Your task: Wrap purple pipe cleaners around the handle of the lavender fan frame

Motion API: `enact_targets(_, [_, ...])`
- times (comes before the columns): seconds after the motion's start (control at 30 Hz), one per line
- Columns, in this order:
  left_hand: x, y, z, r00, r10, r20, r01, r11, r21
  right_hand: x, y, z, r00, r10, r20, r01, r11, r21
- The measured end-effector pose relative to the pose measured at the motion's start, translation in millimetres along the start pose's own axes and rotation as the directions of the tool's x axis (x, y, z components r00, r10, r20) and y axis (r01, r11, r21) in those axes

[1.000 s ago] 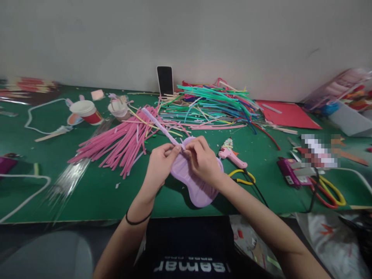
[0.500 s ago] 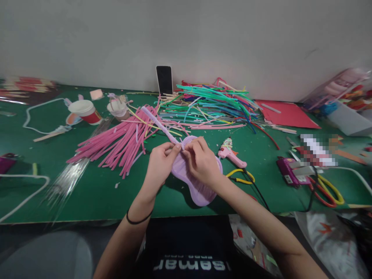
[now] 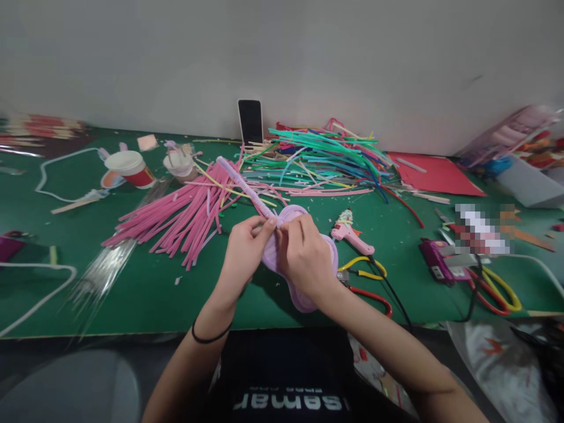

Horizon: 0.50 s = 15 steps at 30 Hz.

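Note:
Above the green table (image 3: 145,294) I hold a lilac guitar-shaped piece (image 3: 287,216) made of fuzzy pipe cleaners, its long neck (image 3: 244,188) pointing up and left. My left hand (image 3: 244,252) pinches it where the neck meets the body. My right hand (image 3: 306,255) lies over the body, fingers curled and pinching at the same joint. A black band sits on my left wrist.
A heap of pink pipe cleaners (image 3: 176,220) lies to the left, green and blue ones (image 3: 321,155) behind. A pink glue gun (image 3: 350,232), yellow and red pliers (image 3: 368,279), scissors (image 3: 497,288), a paper cup (image 3: 130,168), a phone (image 3: 250,121) against the wall and red paper (image 3: 436,173) surround me.
Both hands turned the lilac piece slightly; its neck now points a little higher. My right hand slid down over the body, and red-handled pliers now show beside it.

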<state>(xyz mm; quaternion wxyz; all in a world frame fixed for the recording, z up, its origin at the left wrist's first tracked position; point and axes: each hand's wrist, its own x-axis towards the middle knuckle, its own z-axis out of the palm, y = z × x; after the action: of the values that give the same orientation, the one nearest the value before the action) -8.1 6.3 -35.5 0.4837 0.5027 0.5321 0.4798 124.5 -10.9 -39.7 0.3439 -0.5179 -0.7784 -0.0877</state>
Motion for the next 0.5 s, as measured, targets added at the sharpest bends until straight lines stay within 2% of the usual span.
enact_targets(0.13, [-3.5, 2.2, 0.4, 0.999, -0.043, -0.001, 0.042, 0.990, -0.132, -2.7, -0.6, 0.3, 0.999, 0.040, 0.036, -0.042, 0.998, 0.046])
enact_targets(0.23, [-4.3, 0.1, -1.7, 0.993, -0.115, 0.015, 0.115, 0.968, -0.222, 4.0, 8.8, -6.4, 0.998, 0.042, 0.052, -0.052, 0.975, 0.215])
enact_targets(0.33, [-5.3, -0.8, -3.4, 0.989, -0.141, 0.041, 0.147, 0.957, -0.251, 18.9, 23.8, -21.4, 0.972, 0.065, 0.227, -0.153, 0.905, 0.396])
enact_targets(0.4, [-6.5, 0.1, -3.4, 0.990, -0.133, 0.043, 0.140, 0.962, -0.235, 30.8, 33.5, -31.7, 0.944, 0.027, 0.329, -0.183, 0.873, 0.453])
enact_targets(0.5, [-8.2, 2.0, -2.7, 0.995, -0.094, 0.045, 0.101, 0.976, -0.195, 46.0, 44.3, -38.5, 0.943, -0.123, 0.310, -0.049, 0.869, 0.492])
